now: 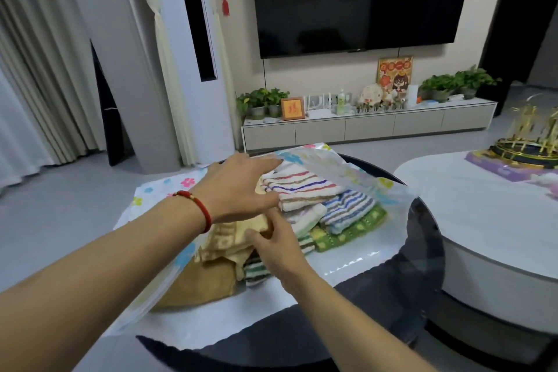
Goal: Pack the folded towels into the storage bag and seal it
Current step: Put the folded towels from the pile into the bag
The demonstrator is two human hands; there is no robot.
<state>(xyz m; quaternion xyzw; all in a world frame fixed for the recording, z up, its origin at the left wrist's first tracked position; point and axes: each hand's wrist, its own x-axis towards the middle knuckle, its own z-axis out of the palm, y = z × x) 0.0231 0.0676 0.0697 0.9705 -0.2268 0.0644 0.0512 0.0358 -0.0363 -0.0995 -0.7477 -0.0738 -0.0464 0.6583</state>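
Note:
A clear storage bag with a flower print lies open on a dark round table. Several folded towels sit inside it: a white one with coloured stripes on top, a blue-striped one, a green checked one and a tan-yellow one nearest me. My left hand, with a red bracelet on its wrist, lies flat with spread fingers against the striped towel, under the bag's raised upper sheet. My right hand pinches the edge of the tan-yellow towel.
A white oval table stands close on the right, carrying a gold ornament on a purple box. Behind are a low TV cabinet with plants and a wall-mounted TV. Grey floor lies to the left.

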